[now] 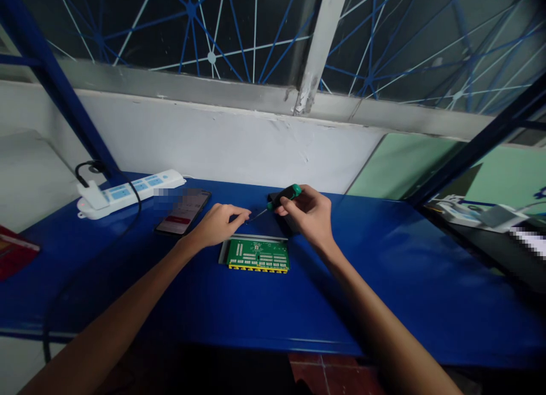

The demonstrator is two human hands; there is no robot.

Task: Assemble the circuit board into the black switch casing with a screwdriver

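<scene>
My right hand is wrapped round a screwdriver with a black and green handle, its thin shaft slanting down to the left. My left hand is closed in a pinch close to the screwdriver's tip; whatever sits between its fingertips is too small to make out. Just below both hands, a green circuit board with a yellow connector strip along its near edge lies on the blue table, in or against a grey metal plate. Behind the screwdriver is a dark box-like object, partly hidden by my right hand.
A phone with a lit screen lies left of my left hand. Beyond it is a white power strip with a plugged-in adapter and a black cable running across the table. A red object sits at the far left. Blue posts rise on both sides.
</scene>
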